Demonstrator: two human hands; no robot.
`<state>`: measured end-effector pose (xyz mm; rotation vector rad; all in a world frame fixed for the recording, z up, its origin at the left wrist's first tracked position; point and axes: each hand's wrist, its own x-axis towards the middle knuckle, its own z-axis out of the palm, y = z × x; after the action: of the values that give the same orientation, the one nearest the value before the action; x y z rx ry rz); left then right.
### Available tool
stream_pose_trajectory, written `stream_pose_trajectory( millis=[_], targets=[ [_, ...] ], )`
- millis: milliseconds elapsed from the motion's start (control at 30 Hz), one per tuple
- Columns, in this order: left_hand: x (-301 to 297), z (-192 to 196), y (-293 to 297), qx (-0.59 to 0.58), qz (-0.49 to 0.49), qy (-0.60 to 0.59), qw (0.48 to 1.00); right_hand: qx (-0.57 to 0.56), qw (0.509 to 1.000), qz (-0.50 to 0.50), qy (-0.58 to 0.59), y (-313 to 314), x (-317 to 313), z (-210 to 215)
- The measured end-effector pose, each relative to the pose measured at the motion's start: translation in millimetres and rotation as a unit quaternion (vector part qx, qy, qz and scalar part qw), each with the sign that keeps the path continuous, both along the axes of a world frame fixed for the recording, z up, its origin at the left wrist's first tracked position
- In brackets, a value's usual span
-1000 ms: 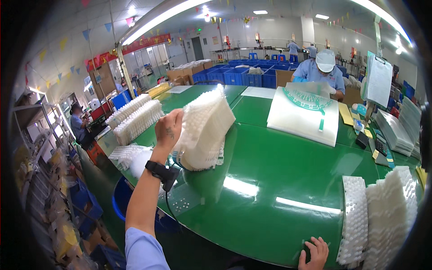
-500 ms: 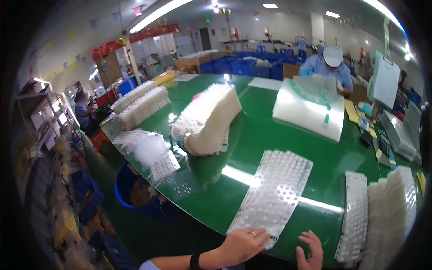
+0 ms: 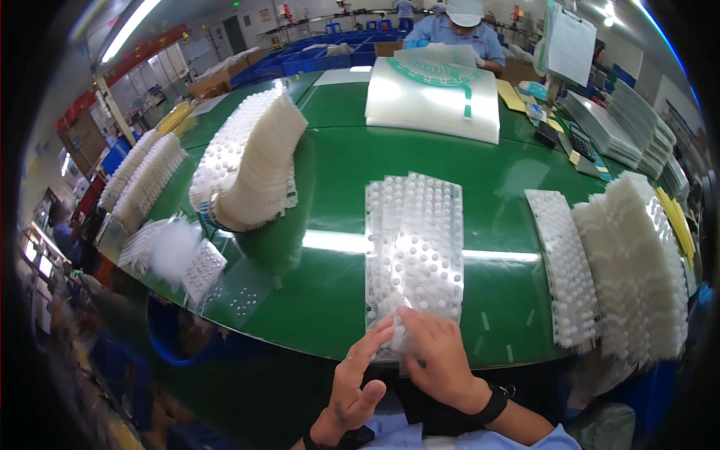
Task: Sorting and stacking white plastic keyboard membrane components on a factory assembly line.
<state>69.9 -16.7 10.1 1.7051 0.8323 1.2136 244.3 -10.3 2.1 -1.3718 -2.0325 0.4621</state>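
Note:
A fanned stack of translucent plastic sheets with rows of round raised dots (image 3: 416, 247) lies before me, its near end at the table's front edge. My right hand (image 3: 444, 364) is closed at that near end, fingers bent over a whitish, crumpled-looking part of a sheet; its fingertips are partly hidden. Close by on the left is my left hand (image 3: 354, 386), fingers stretched toward the same end and thumb held apart. Its fingertips meet the sheet edge near the right fingers. Whether they press on it is unclear.
Tall dotted-sheet stacks stand at right (image 3: 634, 277) and left (image 3: 251, 161). A clear plastic bag (image 3: 176, 251) lies left, above a blue bin (image 3: 169, 330). Across the green table (image 3: 337, 180), a co-worker (image 3: 457, 37) sits behind a pile of large clear sheets (image 3: 431, 105).
My right hand has come left from beside the stack and closed at its near end. My left hand has lifted off the sheets, fingers now straight. The view has turned right and down.

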Motion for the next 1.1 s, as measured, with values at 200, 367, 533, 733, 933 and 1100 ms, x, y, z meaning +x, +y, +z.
stream_pose_trajectory(
  millis=[200, 367, 533, 733, 933, 1100],
  targets=[
    [-1.5, -4.1, 19.1, 0.091, -0.044, 0.147, 0.984, 0.016, 0.891, -0.123, 0.437, 10.5, 40.9, 12.6],
    [-24.0, -20.1, 26.7, 0.115, 0.047, 0.449, 0.885, 0.215, 0.97, -0.115, 0.024, -7.1, 64.8, 54.3],
    [-55.8, -17.0, 36.8, 0.092, 0.073, 0.427, 0.897, -0.037, 0.998, 0.029, -0.041, -14.3, 35.2, 13.9],
    [-67.4, -19.4, 44.9, 0.084, 0.068, 0.405, 0.908, -0.07, 0.996, 0.051, -0.018, -16.1, 25.5, -1.0],
    [-68.4, -20.3, 49.0, 0.094, 0.075, 0.397, 0.91, -0.079, 0.994, 0.074, 0.004, -12.6, 33.1, 0.5],
    [-67.1, -19.1, 48.7, 0.097, 0.079, 0.396, 0.91, -0.095, 0.994, 0.056, 0.0, -13.3, 30.8, -1.1]
  ],
)
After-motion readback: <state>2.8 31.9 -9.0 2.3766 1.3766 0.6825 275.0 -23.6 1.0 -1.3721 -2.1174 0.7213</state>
